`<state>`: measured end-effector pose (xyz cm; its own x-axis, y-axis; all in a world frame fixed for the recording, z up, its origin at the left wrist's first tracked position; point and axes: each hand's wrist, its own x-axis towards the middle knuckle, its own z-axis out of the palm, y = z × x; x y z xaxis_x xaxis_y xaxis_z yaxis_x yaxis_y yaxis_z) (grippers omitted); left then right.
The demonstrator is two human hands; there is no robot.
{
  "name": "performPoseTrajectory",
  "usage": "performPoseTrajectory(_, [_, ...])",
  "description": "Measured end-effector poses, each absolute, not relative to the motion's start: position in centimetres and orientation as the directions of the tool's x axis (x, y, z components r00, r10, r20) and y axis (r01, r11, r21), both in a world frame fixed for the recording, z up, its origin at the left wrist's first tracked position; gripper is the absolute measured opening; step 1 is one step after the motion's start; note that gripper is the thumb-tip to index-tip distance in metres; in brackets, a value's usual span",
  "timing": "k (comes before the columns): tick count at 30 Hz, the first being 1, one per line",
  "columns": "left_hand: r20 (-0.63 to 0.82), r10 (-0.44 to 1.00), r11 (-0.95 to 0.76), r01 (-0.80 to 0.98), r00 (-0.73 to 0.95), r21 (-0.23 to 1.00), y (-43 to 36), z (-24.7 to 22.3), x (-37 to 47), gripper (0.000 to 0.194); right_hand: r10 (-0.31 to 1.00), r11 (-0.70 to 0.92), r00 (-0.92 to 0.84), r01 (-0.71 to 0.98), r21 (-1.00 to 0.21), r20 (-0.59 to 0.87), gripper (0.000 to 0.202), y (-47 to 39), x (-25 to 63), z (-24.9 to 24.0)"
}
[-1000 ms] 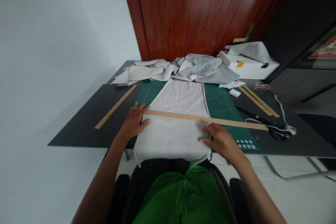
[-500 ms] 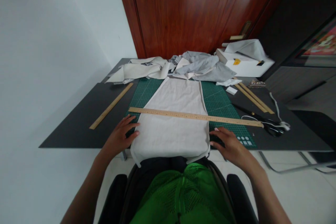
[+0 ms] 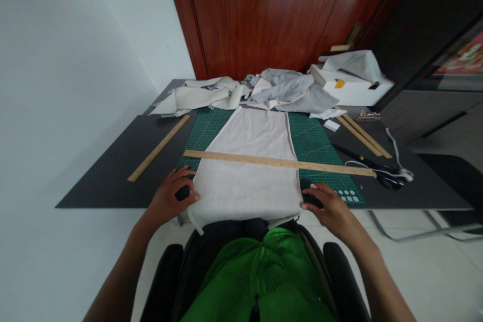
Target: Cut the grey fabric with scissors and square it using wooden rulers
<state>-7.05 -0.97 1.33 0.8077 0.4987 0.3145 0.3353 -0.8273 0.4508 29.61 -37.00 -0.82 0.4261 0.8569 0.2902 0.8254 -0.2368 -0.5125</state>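
At either edge, both hands [image 3: 169, 195] [image 3: 329, 204] (half-curled) touch the cloth [image 3: 247, 186].

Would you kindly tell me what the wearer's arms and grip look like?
The left grip and right grip are bare hands, with no gloves or watches visible. The forearms show no sleeves; a green mesh garment is worn on the torso.

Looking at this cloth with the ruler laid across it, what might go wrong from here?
The ruler has neither hand on it, so tugging the white cloth might skew it.
The cloth's near end hangs over the edge of the table, so it could get pulled out of line.
The ruler's right end lies by the black scissors and might catch them if shifted.
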Motion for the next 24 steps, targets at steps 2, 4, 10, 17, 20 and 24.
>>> performPoseTrajectory(2, [0.317,0.495,-0.835,0.343,0.809,0.430,-1.1,1.2,-7.1,0.036,0.872,-0.203,0.390,0.838,-0.506,0.297,0.031,-37.1,29.4,-0.7])
performPoseTrajectory(4, [0.310,0.479,-0.845,0.335,0.821,0.417,-1.0,1.2,-7.2,0.034,0.882,-0.193,0.369,0.850,-0.491,0.292,0.032,-37.2,29.1,-0.3])
performPoseTrajectory(10, [0.273,0.440,-0.853,0.302,0.856,0.426,-0.6,1.5,-8.2,0.033,0.904,-0.255,0.380,0.846,-0.467,0.195,0.034,-36.6,28.7,1.3])
performPoseTrajectory(17, [0.230,0.406,-0.850,0.272,0.884,0.452,-0.5,1.4,-9.9,0.031,0.909,-0.284,0.392,0.830,-0.481,0.139,0.016,-35.2,30.1,1.4])
performPoseTrajectory(20, [0.176,0.421,-0.833,0.303,0.890,0.463,-0.7,2.0,-9.8,0.029,0.898,-0.274,0.393,0.851,-0.447,0.197,0.022,-34.6,32.1,1.9])
performPoseTrajectory(24, [0.150,0.499,-0.802,0.389,0.854,0.453,-1.6,3.5,-8.3,0.025,0.878,-0.254,0.381,0.883,-0.394,0.290,0.027,-31.3,34.9,2.8])
